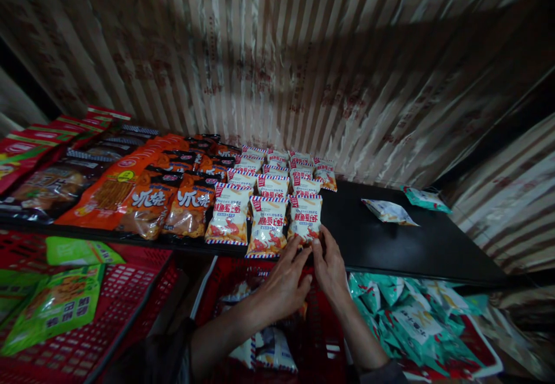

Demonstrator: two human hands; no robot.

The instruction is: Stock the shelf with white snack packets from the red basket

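Rows of small white snack bags with red lettering and striped edges stand on a black shelf point(416, 254). At the right end of the front row is a snack bag point(306, 215) that both hands touch. My left hand point(284, 283) reaches its lower left edge, fingers stretched out and thumb apart. My right hand point(330, 265) has its thumb and fingertips at the lower right corner of this bag, closed on it. Just left of it leans another white snack bag point(267, 228), close to my left fingertips. The bag's lower edge is partly hidden by my fingers.
Orange snack bags point(145, 202) and dark and red packs fill the shelf's left. Farther right lie a white bag point(389, 211) and a teal bag point(427, 200). Below are red baskets: green packs point(65, 303), white bags point(275, 349), teal bags point(411, 320). Striped sheeting point(260, 54) hangs behind.
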